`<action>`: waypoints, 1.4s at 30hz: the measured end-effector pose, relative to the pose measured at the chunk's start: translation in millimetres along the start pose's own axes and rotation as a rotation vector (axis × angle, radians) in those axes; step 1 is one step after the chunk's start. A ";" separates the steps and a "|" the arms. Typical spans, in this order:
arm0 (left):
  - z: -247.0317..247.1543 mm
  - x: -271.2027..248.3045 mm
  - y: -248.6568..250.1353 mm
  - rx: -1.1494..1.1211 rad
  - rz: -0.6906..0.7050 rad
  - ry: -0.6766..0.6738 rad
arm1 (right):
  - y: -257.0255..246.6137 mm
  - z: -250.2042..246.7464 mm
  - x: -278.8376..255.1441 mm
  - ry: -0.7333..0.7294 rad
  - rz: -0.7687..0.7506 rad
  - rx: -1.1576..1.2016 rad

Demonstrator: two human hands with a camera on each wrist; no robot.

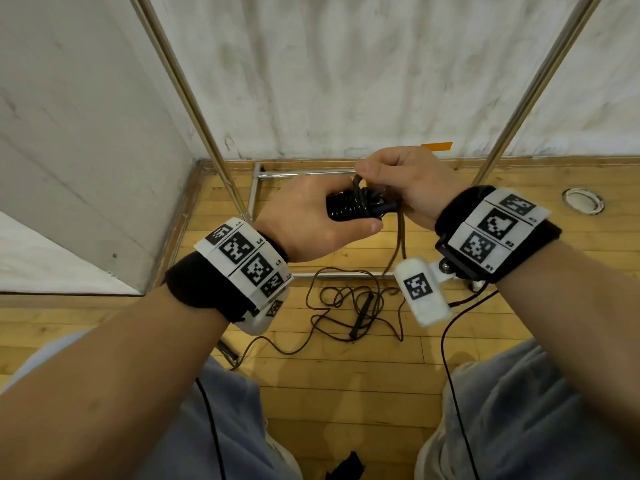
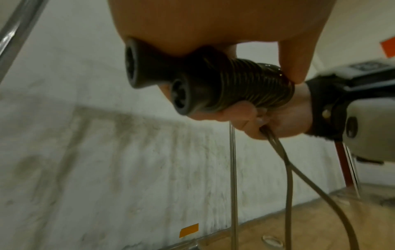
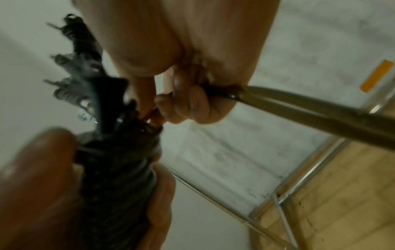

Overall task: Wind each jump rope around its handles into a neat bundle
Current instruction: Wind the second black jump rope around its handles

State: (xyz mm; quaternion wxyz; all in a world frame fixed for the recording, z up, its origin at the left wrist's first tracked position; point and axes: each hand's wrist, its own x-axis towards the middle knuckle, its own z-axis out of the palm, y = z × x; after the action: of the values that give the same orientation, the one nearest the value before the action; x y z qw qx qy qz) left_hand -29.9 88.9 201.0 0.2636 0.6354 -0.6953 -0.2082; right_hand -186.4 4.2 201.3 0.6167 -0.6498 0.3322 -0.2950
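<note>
My left hand grips a black jump-rope bundle: two handles side by side with rope coiled tightly round them. The handles' round ends stick out of my fist. My right hand is against the bundle's other end and pinches the doubled loose rope, which hangs down from my fingers. The coils and my left thumb show blurred in the right wrist view. A second black jump rope lies loose and tangled on the wooden floor below my hands.
A metal rack frame stands around me, with upright poles and base bars on the floor. A white wall is close ahead, orange tape on it. A round floor fitting sits at right. My knees are below.
</note>
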 end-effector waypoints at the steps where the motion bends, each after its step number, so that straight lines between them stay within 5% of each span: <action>1: -1.3 -0.3 1.7 -0.042 0.001 0.011 | 0.9 0.9 0.7 -0.026 0.015 0.104; 7: -7.4 1.9 7.8 -0.172 -0.045 0.147 | 10.7 9.9 6.7 -0.061 0.058 0.322; 15: -8.5 4.4 14.4 -0.258 -0.138 0.271 | 14.8 19.2 2.9 -0.034 0.096 0.331; 21: -8.9 15.0 7.7 -0.250 -0.220 0.371 | 11.3 37.1 -4.0 0.124 0.001 -0.215; 26: -2.6 24.5 -8.2 -0.132 -0.327 0.355 | 14.7 42.4 -4.8 0.121 -0.050 -0.626; 30: 2.2 26.5 -18.5 0.050 -0.350 0.270 | 18.1 39.2 -4.9 0.103 -0.007 -0.726; 35: 5.5 22.6 -21.9 -0.011 -0.269 0.027 | 18.2 28.6 -6.6 0.147 0.049 -0.746; 39: -2.1 21.1 -22.0 0.142 -0.206 0.094 | 13.2 26.5 -7.8 0.137 0.043 -0.716; 42: -5.2 22.3 -25.2 0.305 -0.245 0.112 | 11.2 27.2 -7.8 0.056 0.036 -0.905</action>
State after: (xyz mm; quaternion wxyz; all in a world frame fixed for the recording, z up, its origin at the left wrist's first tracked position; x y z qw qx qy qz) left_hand -8.4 64.3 191.6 0.1754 0.7584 -0.6205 -0.0950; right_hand -170.3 26.7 188.6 0.2666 -0.8397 0.4558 -0.1268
